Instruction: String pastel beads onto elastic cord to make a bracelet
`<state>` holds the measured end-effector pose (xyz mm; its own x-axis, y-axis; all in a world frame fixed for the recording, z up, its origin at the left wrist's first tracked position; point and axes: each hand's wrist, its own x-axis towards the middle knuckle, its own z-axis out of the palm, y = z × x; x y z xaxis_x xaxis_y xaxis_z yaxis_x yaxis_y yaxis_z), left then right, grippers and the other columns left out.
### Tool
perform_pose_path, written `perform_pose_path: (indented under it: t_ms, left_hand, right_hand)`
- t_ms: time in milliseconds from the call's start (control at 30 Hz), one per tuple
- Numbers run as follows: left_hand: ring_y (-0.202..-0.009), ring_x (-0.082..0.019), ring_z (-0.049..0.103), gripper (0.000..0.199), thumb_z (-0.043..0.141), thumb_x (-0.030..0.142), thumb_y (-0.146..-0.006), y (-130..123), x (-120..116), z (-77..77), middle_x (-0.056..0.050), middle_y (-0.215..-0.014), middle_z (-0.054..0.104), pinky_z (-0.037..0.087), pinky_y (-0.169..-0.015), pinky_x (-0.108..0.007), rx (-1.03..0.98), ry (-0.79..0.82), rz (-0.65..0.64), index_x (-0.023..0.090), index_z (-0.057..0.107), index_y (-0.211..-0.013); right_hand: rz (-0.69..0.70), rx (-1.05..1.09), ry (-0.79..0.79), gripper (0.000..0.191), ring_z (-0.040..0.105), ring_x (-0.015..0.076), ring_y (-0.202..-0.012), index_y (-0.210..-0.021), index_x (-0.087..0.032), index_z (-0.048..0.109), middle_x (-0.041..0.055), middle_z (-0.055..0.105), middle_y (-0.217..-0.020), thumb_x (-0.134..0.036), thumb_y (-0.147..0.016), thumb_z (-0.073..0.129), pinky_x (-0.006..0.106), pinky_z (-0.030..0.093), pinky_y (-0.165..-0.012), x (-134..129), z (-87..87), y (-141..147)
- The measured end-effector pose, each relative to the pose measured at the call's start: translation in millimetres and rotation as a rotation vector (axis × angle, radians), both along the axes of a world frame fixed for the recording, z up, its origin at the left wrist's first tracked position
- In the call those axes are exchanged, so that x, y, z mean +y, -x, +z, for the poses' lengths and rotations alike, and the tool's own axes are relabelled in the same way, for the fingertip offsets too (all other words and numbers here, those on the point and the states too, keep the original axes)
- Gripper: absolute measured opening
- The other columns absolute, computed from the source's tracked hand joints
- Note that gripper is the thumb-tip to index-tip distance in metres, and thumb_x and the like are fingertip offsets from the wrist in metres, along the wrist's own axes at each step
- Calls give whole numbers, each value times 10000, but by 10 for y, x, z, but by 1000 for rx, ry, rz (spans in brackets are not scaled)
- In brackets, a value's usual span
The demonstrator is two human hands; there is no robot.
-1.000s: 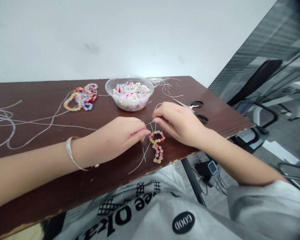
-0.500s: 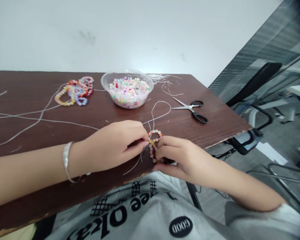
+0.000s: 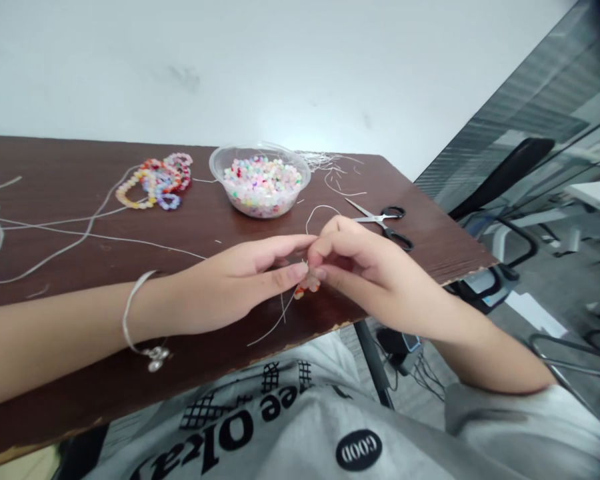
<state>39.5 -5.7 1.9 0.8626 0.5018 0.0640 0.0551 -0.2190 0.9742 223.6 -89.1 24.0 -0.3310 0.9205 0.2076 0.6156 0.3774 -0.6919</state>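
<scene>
Beads (image 3: 309, 285) sit nearer me than the bowl (image 3: 220, 175), pinched in my right fingers (image 3: 350, 283). I can't tell if my left fingers (image 3: 285, 276), close beside, grip too. The beads look light, hard and slippery on floppy string (image 3: 325, 206); best pinched by one bead.

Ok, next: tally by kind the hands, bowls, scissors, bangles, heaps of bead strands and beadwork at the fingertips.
Hands: 2, left hand and right hand
Bowl: 1
Scissors: 1 pair
Bangle: 1
Heap: 1, strands too tangled to count
Beadwork: 1 piece, partly hidden
Total: 7
</scene>
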Motion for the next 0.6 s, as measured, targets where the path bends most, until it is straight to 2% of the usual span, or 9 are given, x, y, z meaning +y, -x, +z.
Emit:
perform_pose_path:
  t_ms: [67,167,267,333,367,433,500,600]
  left_hand:
    - [-790,-192,569,186,599,334,-827,-23,-1,5,-47,-768,613,430,-746,-284,-29,141,3,169,670,-778]
    - [-614,-141,514,257,586,367,-827,-22,40,-2,-16,-625,551,418,-627,-255,1,145,74,167,645,-677]
    - [-531,-115,466,220,589,358,-812,8,120,15,1,-584,531,370,-545,-230,69,-21,83,179,674,-715]
    - [-579,-123,489,167,619,315,-787,22,171,34,-6,-629,566,370,-577,-228,88,-194,-8,182,687,-713]
    - [-624,-131,504,143,629,294,-779,25,190,42,-11,-667,585,376,-610,-229,90,-270,-59,183,688,-711]
    - [-713,-148,522,100,639,269,-770,26,209,48,-22,-763,612,386,-675,-235,97,-352,-92,187,692,-751]
    - [-738,-153,520,125,640,281,-771,32,205,51,-24,-816,613,390,-689,-244,95,-333,68,194,693,-844]
    - [-670,-137,488,173,625,301,-777,74,163,83,-24,-766,586,379,-617,-244,61,-129,401,184,694,-884]
  right_hand:
    - [-38,97,25,79,502,138,-823,-861,-165,558,32,523,-864,-153,-880,482,275,424,-743,59,-4,11]
    - [-32,254,164,75,462,114,-736,-852,-162,545,14,506,-820,-213,-886,500,257,396,-686,110,-13,-21]
    - [149,466,544,92,391,90,-624,-833,-161,514,-15,436,-705,-229,-893,495,231,339,-581,118,-27,-107]
    - [290,629,838,88,357,78,-577,-814,-161,490,-32,375,-664,-201,-893,485,228,320,-550,123,-49,-152]
    - [317,706,942,81,340,70,-560,-812,-159,486,-37,352,-663,-184,-889,482,225,314,-538,133,-62,-161]
    - [274,828,1028,68,301,56,-537,-808,-154,491,-43,322,-675,-168,-873,501,211,289,-506,176,-83,-149]
    - [178,864,1016,84,274,49,-522,-784,-150,502,-47,319,-671,-180,-845,551,196,263,-473,248,-87,-105]
    - [31,786,955,133,291,46,-500,-721,-149,524,-51,365,-620,-204,-793,622,187,286,-456,390,-59,-35]
